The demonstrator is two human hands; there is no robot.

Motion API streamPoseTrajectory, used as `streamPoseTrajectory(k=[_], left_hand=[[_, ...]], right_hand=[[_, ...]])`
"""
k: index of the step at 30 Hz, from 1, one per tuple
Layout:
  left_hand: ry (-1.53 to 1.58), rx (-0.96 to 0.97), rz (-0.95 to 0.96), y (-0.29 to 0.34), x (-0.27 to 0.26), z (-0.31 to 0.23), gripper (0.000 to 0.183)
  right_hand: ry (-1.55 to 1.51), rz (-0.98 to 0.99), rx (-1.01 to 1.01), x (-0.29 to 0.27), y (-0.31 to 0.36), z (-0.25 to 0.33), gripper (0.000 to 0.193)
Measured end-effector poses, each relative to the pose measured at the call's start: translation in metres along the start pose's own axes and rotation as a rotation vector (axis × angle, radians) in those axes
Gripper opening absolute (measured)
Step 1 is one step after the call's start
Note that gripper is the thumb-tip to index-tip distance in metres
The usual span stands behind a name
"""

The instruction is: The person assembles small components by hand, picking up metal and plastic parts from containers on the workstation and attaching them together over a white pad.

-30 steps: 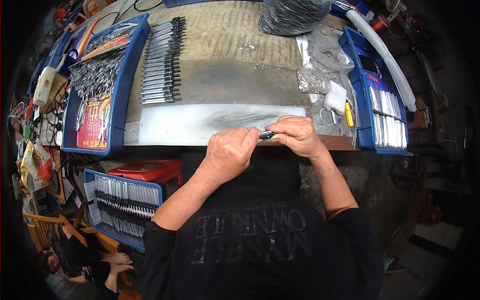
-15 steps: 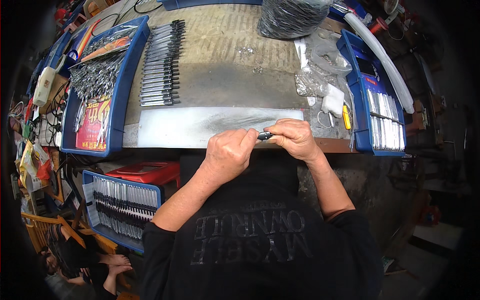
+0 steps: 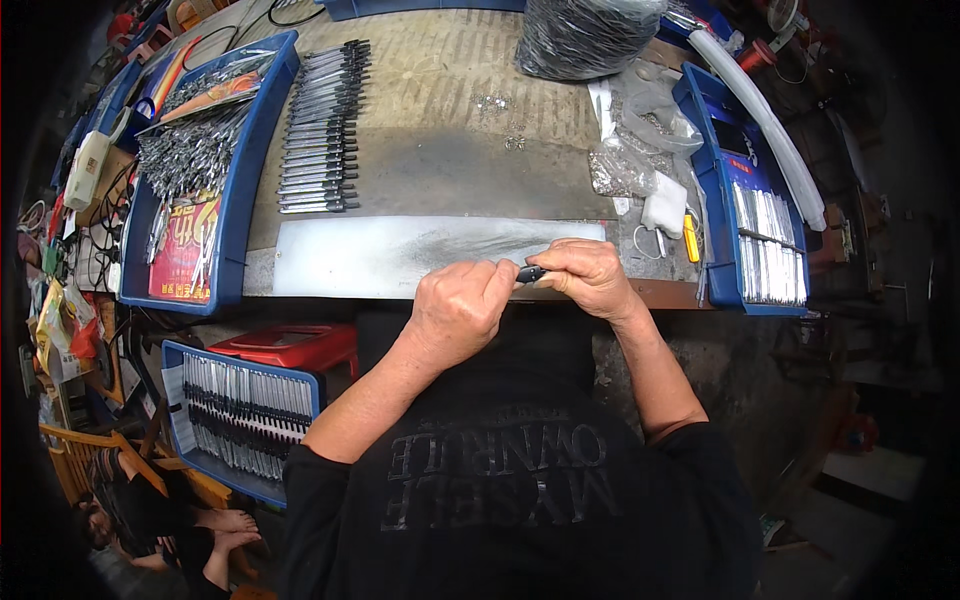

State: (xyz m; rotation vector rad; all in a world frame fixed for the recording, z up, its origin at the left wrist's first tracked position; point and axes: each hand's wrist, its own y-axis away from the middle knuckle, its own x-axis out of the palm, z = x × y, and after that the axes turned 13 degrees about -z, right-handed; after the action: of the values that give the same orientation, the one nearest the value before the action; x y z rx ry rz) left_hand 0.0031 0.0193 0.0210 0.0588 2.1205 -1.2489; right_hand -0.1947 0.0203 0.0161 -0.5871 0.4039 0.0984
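Note:
My left hand (image 3: 462, 305) and my right hand (image 3: 588, 278) meet over the front edge of the workbench, both with closed fingers. Between them they grip a pen (image 3: 530, 273), of which only a short black piece shows; the rest is covered by my fingers. Under and behind my hands lies a long whitish plate (image 3: 350, 256) with dark smudges toward its right. Beyond it on the left, a column of silver pens with black grips (image 3: 322, 130) lies side by side on the bench.
At left stands a blue tray (image 3: 232, 245) of metal pen parts; at right, another blue tray (image 3: 722, 225) holds silver tubes. Below left are a blue bin (image 3: 318, 395) of pens, a red stool (image 3: 290, 345) and a seated person. A black bag (image 3: 588, 45) and yellow-handled tool (image 3: 691, 240) lie on the bench.
Both hands stay nearly in place on the pen. The whole view has shifted very slightly; nothing else has visibly moved.

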Motion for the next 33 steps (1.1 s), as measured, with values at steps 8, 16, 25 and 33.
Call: streamPoseTrajectory(k=[8,16,25,33], left_hand=[[-0.046,-0.029,0.005,0.004,0.007,0.002,0.013],[-0.004,-0.075,0.052,0.006,0.011,0.009,0.013],[0.028,-0.062,0.046,0.005,0.008,0.009,0.012],[0.068,-0.042,0.036,0.003,0.004,0.009,0.013]], right_hand=[[0.042,0.0,0.124,0.002,0.003,0.005,0.023],[0.056,-0.048,0.116,0.0,0.005,-0.001,0.032],[0.15,-0.043,-0.056,0.009,0.002,-0.002,0.02],[0.064,0.032,-0.087,0.002,-0.008,0.0,0.018]])
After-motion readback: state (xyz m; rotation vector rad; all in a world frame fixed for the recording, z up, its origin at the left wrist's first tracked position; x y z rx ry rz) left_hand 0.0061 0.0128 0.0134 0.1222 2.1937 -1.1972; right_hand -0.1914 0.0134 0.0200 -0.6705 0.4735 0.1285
